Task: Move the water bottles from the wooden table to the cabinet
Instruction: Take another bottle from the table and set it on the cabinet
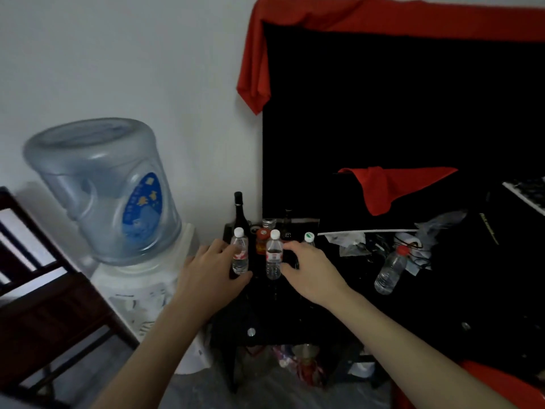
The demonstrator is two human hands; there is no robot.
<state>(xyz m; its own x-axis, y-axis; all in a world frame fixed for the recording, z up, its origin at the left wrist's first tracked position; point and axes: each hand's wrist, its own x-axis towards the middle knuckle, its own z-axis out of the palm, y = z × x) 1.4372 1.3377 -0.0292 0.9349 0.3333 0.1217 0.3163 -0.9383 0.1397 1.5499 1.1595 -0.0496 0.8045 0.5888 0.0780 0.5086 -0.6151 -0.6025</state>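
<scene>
Water bottles — two upright on black cabinet top [295, 314], one per hand. Left hand [211, 278] wrapped around white-capped bottle [239, 255], thumb low at front, fingers behind; grip looks closed on it. Right hand [312, 273] curled at second white-capped bottle [273, 258], fingertips at its right side; contact likely, full grip hard to confirm, bottle base appears seated on the top. Can't tell whether hands are placing or about to release — judging from task, placing.

Outward from hands: at 12 o'clock, cluster of other containers — tall dark bottle [238, 214], orange-lidded jar [262, 242], small glass jar [269, 223], another dark bottle [286, 224]. At 1 o'clock, green-capped bottle [308, 239], mostly hidden behind right hand. At 3 o'clock, well apart, red-capped water bottle [390, 268] tilted among plastic wrap and clutter [354, 240]. At 9 o'clock, water dispenser [106, 190] with blue jug. At 8 o'clock, dark wooden chair [44, 305]. Red cloth [386, 187] draped over black backing at 1–2 o'clock.

Progress: at least two bottles at cabinet, possibly more already parked. Wooden table not in view, so remaining count unknown. Left: release both, check source table.
</scene>
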